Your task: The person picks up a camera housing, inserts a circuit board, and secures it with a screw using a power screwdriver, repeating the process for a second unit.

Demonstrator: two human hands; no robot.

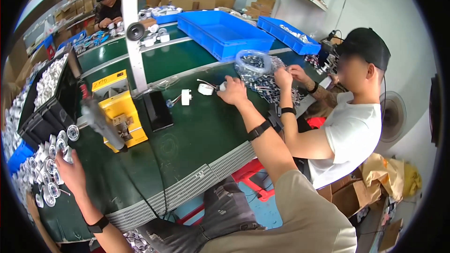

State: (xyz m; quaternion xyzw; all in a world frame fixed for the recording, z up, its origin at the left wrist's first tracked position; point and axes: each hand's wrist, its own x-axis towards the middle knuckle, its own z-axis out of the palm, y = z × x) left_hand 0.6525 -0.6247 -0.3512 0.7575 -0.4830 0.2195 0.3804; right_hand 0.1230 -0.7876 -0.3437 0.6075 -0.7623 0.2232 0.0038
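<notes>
My left hand (72, 172) reaches into the pile of round white housings with silver rings (50, 165) at the left table edge. Its fingers close on one short white cylindrical housing (68, 155). Across the table, my right hand (234, 92) has its fingertips on a small white part (223, 85), partly hidden by the fingers. Just left of it lies a white cap-like housing (205, 89) with thin wires beside it. Farther left, a white piece with wires (186, 97) rests on the green surface.
A yellow stand (123, 112) with a grey handheld tool (101, 119) and a black phone-like slab (158, 110) stand between my hands. A black bin (49, 107) holds white parts. At right, a co-worker (351, 122) handles small wired parts (276, 86). A blue crate (225, 33) lies beyond.
</notes>
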